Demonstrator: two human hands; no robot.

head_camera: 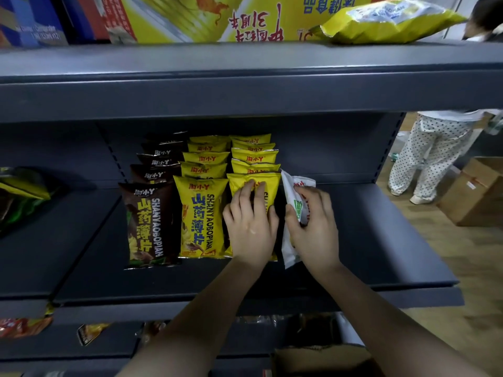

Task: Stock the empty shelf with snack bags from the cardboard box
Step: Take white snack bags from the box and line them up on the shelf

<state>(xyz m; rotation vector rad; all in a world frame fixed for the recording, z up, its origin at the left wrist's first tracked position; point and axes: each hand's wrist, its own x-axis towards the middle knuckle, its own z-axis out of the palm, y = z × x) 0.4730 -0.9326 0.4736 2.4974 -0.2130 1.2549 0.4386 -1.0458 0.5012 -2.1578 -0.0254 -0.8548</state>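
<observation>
On the dark grey shelf point(381, 240) stand three rows of snack bags: a brown row point(148, 227) on the left, a yellow row point(201, 213) in the middle and a second yellow row point(254, 159) to its right. My left hand point(251, 227) lies with straight fingers on the front bag of the right yellow row point(272, 186). My right hand point(313, 224) grips a white snack bag point(288, 240), held upright just right of that row. The cardboard box point(324, 357) sits below the shelf at the bottom edge, partly hidden by my arms.
The upper shelf point(245, 85) overhangs and carries a large yellow bag point(389, 23) and cartons. More bags lie at the far left point(21, 194) and on lower shelves. A person in dotted trousers point(427, 159) stands at the right beside another cardboard box point(473, 191) on the floor.
</observation>
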